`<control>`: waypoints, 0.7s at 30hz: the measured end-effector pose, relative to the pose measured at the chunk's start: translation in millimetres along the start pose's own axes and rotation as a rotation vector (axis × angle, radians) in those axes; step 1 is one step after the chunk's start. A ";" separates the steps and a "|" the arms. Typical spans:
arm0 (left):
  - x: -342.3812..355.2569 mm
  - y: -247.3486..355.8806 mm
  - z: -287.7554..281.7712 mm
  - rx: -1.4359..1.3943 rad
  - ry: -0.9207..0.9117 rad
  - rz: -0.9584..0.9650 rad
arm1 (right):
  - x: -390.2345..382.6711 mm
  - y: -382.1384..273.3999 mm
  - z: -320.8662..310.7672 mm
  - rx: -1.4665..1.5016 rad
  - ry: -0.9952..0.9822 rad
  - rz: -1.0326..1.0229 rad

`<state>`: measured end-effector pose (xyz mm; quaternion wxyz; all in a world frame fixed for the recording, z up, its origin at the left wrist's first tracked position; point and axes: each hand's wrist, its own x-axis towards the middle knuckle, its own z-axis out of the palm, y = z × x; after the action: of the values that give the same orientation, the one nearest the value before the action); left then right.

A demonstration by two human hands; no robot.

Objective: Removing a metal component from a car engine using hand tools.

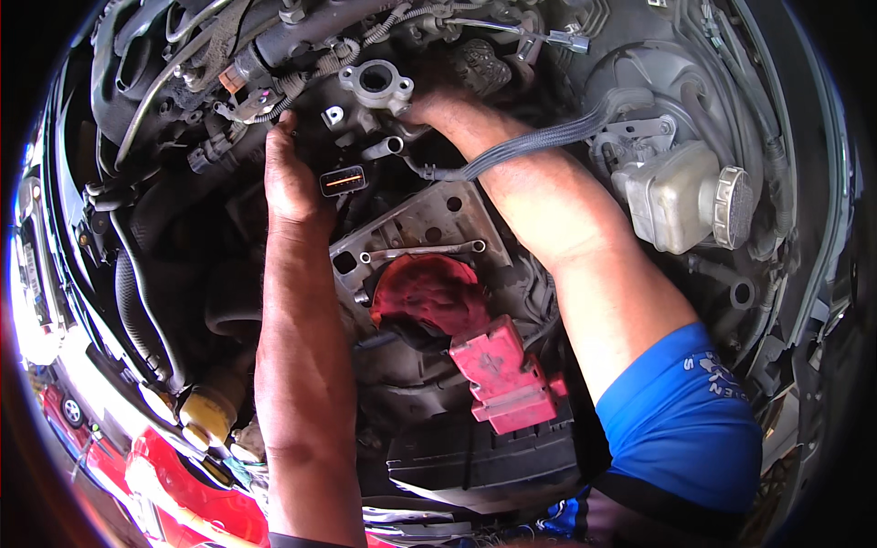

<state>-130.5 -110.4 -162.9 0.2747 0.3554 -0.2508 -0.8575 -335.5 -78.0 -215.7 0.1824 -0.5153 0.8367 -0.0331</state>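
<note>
My left hand [294, 183] reaches into the engine bay at the upper left, its thumb up beside a wiring connector [260, 108]. Its other fingers are out of sight among the dark parts below. Close to its wrist is a rectangular black connector [343, 181] with a row of pins. My right hand [431, 106] is behind a metal flange [398, 89] with a round opening, and the fingers are hidden there. A short metal pipe stub [384, 147] sticks out between the two hands. What either hand grips, if anything, does not show.
A double-ended wrench [422, 251] lies on a metal bracket tray [470, 215], above a red cloth [429, 292] and a red plastic cover [501, 370]. A grey ribbed hose [548, 137] crosses over my right forearm. A whitish fluid reservoir [671, 201] stands at the right.
</note>
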 end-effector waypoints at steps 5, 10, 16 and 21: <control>2.1 -2.6 -13.3 -0.018 0.039 -0.012 | 0.2 -1.2 0.9 0.010 -0.033 0.043; 6.2 -5.3 -12.7 0.019 0.138 0.005 | -3.7 3.2 10.3 0.009 -0.025 0.027; 5.1 -3.9 -9.6 0.027 0.160 0.014 | -4.8 8.6 16.8 0.009 0.036 -0.045; -0.7 -1.9 8.4 0.000 0.143 -0.005 | -3.4 11.0 18.1 0.002 0.088 -0.113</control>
<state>-136.9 -106.6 -158.5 0.2901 0.4164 -0.2297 -0.8305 -337.4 -67.5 -234.4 0.1436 -0.5595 0.8135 -0.0669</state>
